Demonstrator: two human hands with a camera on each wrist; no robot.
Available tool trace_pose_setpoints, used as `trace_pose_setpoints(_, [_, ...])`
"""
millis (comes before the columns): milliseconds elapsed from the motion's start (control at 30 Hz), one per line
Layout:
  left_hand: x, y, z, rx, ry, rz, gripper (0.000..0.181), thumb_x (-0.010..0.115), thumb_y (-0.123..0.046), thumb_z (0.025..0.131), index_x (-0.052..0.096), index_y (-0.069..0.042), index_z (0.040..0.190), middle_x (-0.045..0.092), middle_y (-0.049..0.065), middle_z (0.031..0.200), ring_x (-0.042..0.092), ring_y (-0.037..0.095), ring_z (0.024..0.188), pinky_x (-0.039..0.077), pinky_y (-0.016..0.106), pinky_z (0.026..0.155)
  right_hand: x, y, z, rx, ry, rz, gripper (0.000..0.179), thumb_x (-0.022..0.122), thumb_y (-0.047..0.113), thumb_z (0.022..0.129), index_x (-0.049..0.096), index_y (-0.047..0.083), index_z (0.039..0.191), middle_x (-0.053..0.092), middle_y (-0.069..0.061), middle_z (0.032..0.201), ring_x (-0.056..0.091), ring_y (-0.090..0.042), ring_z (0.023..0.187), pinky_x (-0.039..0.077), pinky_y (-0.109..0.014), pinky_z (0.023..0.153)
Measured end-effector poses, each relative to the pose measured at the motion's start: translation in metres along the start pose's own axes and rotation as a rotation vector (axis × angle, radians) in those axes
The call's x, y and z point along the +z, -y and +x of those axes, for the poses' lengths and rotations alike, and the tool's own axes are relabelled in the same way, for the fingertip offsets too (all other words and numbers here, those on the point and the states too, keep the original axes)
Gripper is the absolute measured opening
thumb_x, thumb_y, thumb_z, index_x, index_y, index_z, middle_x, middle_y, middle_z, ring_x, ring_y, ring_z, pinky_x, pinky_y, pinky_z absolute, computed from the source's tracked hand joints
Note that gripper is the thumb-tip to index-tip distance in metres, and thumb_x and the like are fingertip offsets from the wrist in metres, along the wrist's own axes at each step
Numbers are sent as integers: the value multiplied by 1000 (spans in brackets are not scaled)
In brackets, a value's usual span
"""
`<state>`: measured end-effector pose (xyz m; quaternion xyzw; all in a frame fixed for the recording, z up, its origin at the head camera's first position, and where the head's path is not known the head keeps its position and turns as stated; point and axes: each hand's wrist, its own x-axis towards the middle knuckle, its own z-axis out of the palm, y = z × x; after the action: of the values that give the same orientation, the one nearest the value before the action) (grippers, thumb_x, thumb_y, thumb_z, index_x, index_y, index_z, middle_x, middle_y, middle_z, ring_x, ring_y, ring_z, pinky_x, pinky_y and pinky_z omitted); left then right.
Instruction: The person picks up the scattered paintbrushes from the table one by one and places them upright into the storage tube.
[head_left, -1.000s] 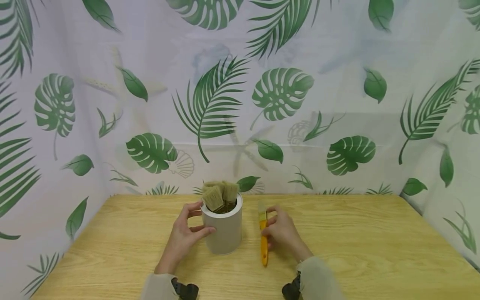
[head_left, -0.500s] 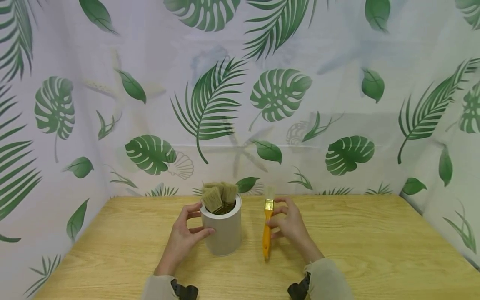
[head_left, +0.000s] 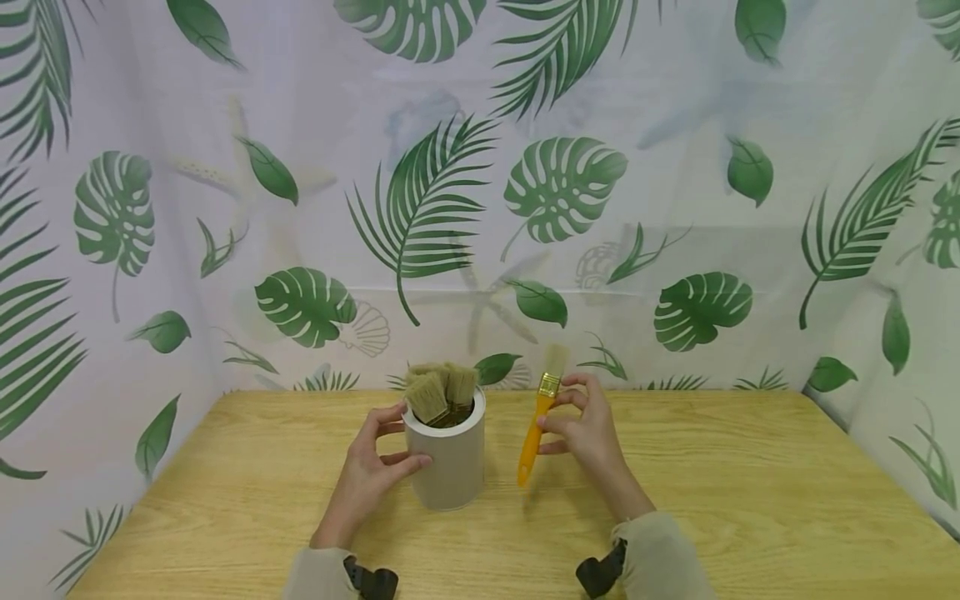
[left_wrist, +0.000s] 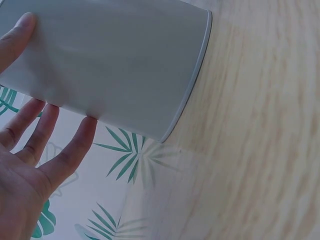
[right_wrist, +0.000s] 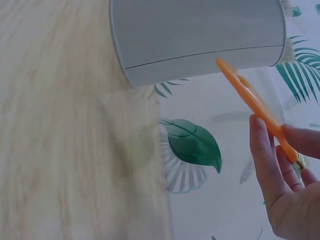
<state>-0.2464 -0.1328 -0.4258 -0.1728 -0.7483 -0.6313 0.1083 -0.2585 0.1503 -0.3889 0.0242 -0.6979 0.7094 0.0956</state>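
Observation:
A light grey cylindrical canister point(head_left: 447, 467) with a white rim stands upright on the table, several pale-bristled paintbrushes point(head_left: 438, 393) poking bristles-up out of its top. My left hand point(head_left: 372, 462) holds its left side, thumb in front and fingers round the back; in the left wrist view the fingertips point(left_wrist: 90, 122) touch the wall. To the right, my right hand point(head_left: 588, 429) pinches a paintbrush point(head_left: 534, 437) with an orange handle and a gold ferrule. It leans with bristles up and right, and its handle end is above the table, as the right wrist view also shows.
The wooden table point(head_left: 750, 483) stretches out on both sides of the canister. Behind it hangs a white cloth point(head_left: 465, 75) printed with green leaves, which also covers the left and right sides.
My right hand has raised the orange paintbrush off the table and moved it slightly right, tilting its bristles to the right. The left hand and the canister have stayed in place.

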Motion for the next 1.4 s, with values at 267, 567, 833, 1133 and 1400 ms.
trace_pose_setpoints(267, [1, 1, 0, 6, -1, -1, 60, 80, 7, 83, 51, -1, 135, 46, 22, 146, 51, 42, 123, 59, 48, 90, 2, 13, 2, -72, -31, 99, 55, 60, -26, 85, 35, 2, 125, 53, -16, 104, 70, -17, 71, 62, -44, 57])
trace_pose_setpoints(567, [-1, 1, 0, 16, 0, -1, 59, 80, 7, 83, 51, -1, 135, 47, 22, 145, 52, 42, 122, 59, 46, 89, 6, 25, 3, -148, -35, 156, 54, 60, -28, 85, 35, 3, 122, 53, -13, 100, 70, -17, 70, 62, -46, 58])
trace_pose_setpoints(833, [-2, 0, 0, 13, 11, -10, 59, 80, 7, 83, 51, -1, 134, 47, 22, 145, 51, 42, 123, 59, 46, 89, 12, 35, 4, -174, -59, 205, 53, 60, -27, 86, 34, 5, 119, 52, -13, 103, 69, -17, 70, 63, -44, 58])
trace_pose_setpoints(1133, [-3, 1, 0, 14, 11, -7, 59, 80, 8, 83, 51, 0, 133, 47, 23, 144, 51, 43, 122, 59, 48, 89, 29, 48, 3, -281, -99, 308, 50, 60, -25, 87, 33, 7, 114, 51, -11, 104, 67, -16, 74, 63, -40, 59])
trace_pose_setpoints(1400, [-4, 1, 0, 24, 19, -10, 60, 80, 8, 82, 51, 0, 133, 47, 22, 144, 52, 43, 122, 59, 47, 88, 52, 51, 1, -369, -87, 285, 51, 62, -26, 85, 35, 5, 115, 52, -13, 105, 69, -16, 77, 63, -41, 59])
